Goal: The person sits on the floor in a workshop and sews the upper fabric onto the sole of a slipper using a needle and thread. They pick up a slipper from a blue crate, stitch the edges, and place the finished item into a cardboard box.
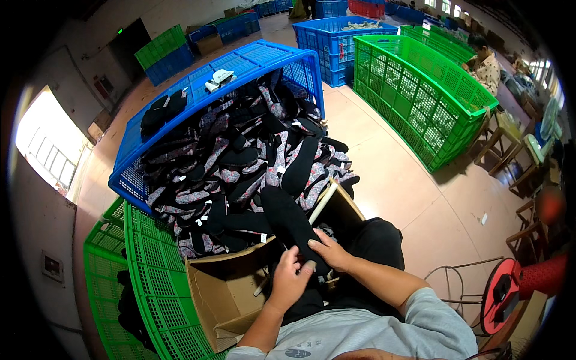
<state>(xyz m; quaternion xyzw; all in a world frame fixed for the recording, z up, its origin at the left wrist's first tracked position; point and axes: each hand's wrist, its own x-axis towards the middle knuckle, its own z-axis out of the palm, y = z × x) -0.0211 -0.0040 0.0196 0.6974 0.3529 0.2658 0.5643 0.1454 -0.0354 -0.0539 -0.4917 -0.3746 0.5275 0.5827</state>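
A long black slipper (285,213) lies over my lap, its dark sole-shaped side facing up. My right hand (331,252) is closed on its right edge, thumb pressed on top. At its lower left edge my left hand (291,281) is closed too, fingers curled and thumb on the fabric. Just beyond my hands, a heap of similar slippers (240,162), black with floral-patterned fabric and small white tags, spills out of a tipped blue plastic crate (216,60). An opened cardboard box (231,294) stands at my left knee, partly under the slippers.
Green crates (144,270) stand at the left, one holding dark items. A large green crate (414,102) and a blue crate (342,45) are at the back right. Near me on the right are a red round stool (501,294) and wooden stools (501,138). A person (483,66) sits farther off.
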